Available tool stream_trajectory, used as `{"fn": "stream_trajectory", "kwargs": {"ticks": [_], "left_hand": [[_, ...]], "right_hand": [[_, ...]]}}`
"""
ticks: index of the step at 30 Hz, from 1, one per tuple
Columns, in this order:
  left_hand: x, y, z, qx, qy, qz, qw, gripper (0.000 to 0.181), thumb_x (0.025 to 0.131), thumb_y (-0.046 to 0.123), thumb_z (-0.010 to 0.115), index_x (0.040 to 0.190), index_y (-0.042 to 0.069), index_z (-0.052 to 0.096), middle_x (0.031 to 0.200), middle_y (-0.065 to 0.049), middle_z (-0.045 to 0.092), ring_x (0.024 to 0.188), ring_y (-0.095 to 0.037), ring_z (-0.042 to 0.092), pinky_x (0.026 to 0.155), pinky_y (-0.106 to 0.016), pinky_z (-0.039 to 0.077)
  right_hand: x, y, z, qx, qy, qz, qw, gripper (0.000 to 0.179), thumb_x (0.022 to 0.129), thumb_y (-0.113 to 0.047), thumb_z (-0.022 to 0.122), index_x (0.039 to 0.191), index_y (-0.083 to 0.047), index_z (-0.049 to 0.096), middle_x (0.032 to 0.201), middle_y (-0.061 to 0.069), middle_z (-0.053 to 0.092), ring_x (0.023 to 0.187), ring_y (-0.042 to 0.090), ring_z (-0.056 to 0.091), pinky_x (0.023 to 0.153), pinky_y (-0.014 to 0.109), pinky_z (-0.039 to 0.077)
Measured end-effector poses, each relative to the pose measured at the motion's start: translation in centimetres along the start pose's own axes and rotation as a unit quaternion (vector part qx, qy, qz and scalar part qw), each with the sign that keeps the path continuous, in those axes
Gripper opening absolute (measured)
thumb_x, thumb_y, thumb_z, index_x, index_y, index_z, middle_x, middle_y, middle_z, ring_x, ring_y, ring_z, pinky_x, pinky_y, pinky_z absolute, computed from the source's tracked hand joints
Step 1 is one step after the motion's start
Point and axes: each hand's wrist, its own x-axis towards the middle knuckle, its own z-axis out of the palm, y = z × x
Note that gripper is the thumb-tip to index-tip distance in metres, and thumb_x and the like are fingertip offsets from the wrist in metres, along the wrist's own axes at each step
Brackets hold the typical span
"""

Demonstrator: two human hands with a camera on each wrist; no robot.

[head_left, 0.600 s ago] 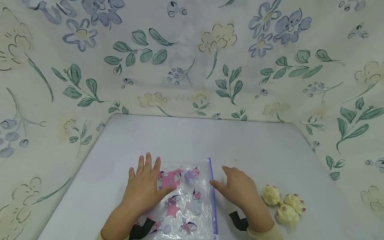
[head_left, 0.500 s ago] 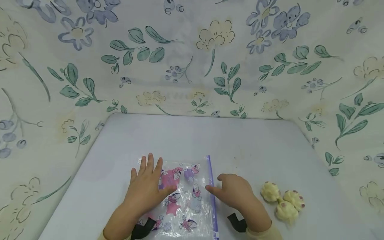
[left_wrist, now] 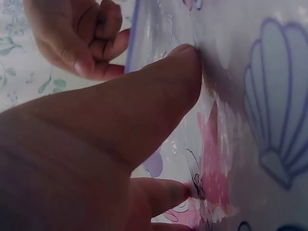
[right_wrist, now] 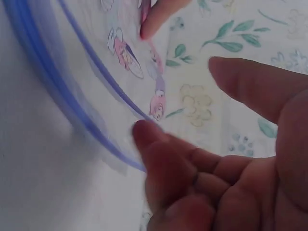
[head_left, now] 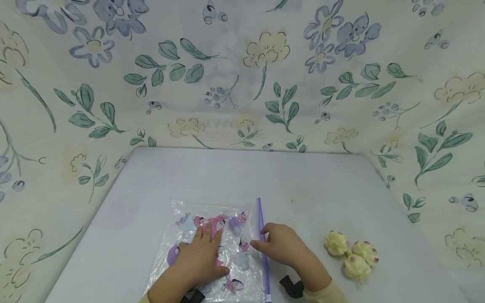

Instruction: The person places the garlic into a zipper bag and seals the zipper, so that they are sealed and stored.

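Observation:
A clear zip bag (head_left: pixel 244 248) printed with pink and purple cartoon figures lies flat on the white table. Its purple zip edge (head_left: pixel 267 273) faces right. My left hand (head_left: pixel 201 256) rests on the bag's middle, fingers extended; in the left wrist view its thumb (left_wrist: pixel 163 91) lies against the plastic. At the zip edge is my right hand (head_left: pixel 286 248), thumb and index finger apart, the other fingers curled in. Two blue strips (right_wrist: pixel 82 115) show separated in the right wrist view, with the index fingertip (right_wrist: pixel 147 134) close by; whether it touches them I cannot tell.
A cream-coloured cluster of three round lobes with reddish spots (head_left: pixel 354 254) sits on the table (head_left: pixel 303 181) to the right of my right forearm. Black straps (head_left: pixel 291 287) show near both wrists. Floral cloth (head_left: pixel 227 84) stands behind and beside the table.
My left hand has moved right and nearer to me, from the bag's left part to its middle, uncovering the upper left corner. The right hand has shifted slightly left and down along the zip edge.

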Motion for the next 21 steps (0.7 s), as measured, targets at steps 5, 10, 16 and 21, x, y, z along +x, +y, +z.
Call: {"fn": "stream_trajectory", "kwargs": {"ticks": [5, 10, 16, 21], "left_hand": [[0.2, 0.1, 0.0, 0.000, 0.003, -0.002, 1.0000, 0.104, 0.072, 0.063, 0.080, 0.152, 0.008, 0.043, 0.159, -0.029, 0.033, 0.147, -0.053, 0.028, 0.088, -0.087, 0.032], [0.4, -0.1, 0.6, -0.003, 0.004, 0.002, 1.0000, 0.105, 0.072, 0.064, 0.080, 0.152, 0.009, 0.043, 0.159, -0.028, 0.033, 0.147, -0.052, 0.028, 0.085, -0.087, 0.033], [0.4, -0.1, 1.0, 0.010, 0.015, 0.000, 0.9998, 0.104, 0.071, 0.064, 0.081, 0.151, 0.008, 0.045, 0.158, -0.029, 0.035, 0.145, -0.053, 0.031, 0.083, -0.088, 0.034], [0.4, 0.1, 0.8, 0.012, 0.024, -0.005, 0.9996, 0.104, 0.071, 0.064, 0.080, 0.150, 0.007, 0.046, 0.157, -0.030, 0.035, 0.145, -0.054, 0.031, 0.084, -0.088, 0.033]], "right_hand": [[0.9, 0.4, 0.8, 0.103, -0.022, -0.034, 0.9939, 0.044, 0.088, -0.041, 0.073, 0.111, -0.003, 0.068, 0.078, -0.002, 0.061, 0.068, 0.012, 0.054, 0.057, 0.028, 0.046], [1.1, 0.8, 1.6, 0.055, 0.016, 0.014, 0.9983, 0.060, 0.085, -0.042, 0.076, 0.126, -0.002, 0.058, 0.098, 0.009, 0.068, 0.083, 0.024, 0.065, 0.070, 0.039, 0.055], [1.1, 0.7, 1.6, 0.062, 0.044, 0.023, 0.9968, 0.072, 0.085, -0.032, 0.080, 0.140, 0.001, 0.048, 0.087, 0.004, 0.064, 0.071, 0.017, 0.060, 0.060, 0.032, 0.052], [1.3, 0.7, 1.6, 0.100, 0.053, -0.011, 0.9935, 0.077, 0.085, -0.018, 0.079, 0.148, 0.004, 0.041, 0.073, -0.003, 0.059, 0.060, 0.009, 0.053, 0.053, 0.023, 0.046]]}}
